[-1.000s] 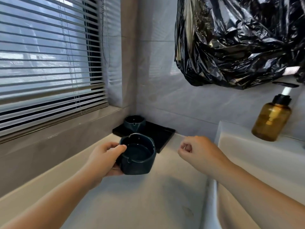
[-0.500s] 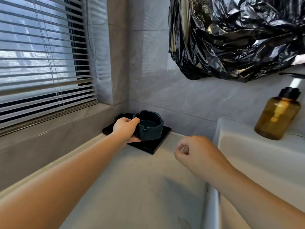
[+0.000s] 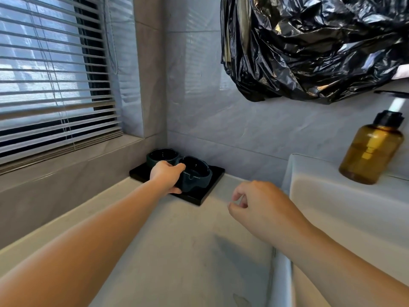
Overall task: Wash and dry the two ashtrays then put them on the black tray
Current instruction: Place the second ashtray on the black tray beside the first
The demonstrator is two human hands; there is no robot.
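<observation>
A square black tray [image 3: 210, 191] lies in the far corner of the counter below the window. One dark teal ashtray [image 3: 162, 156] stands at the tray's back left. A second dark teal ashtray [image 3: 197, 175] rests on the tray's right half, touching the first, and my left hand [image 3: 167, 177] grips its near left wall with the arm stretched out. My right hand [image 3: 259, 207] hovers over the counter, apart from the tray, with its fingers loosely curled and nothing in it.
A white basin [image 3: 332, 207] takes up the right side, with an amber pump bottle [image 3: 371, 151] on its back ledge. A crumpled black plastic bag [image 3: 309, 45] hangs on the wall above. Window blinds [image 3: 51, 74] and a sill run along the left.
My left hand carried the second ashtray away from me and set it down on the tray beside the first. My right hand stayed roughly where it was.
</observation>
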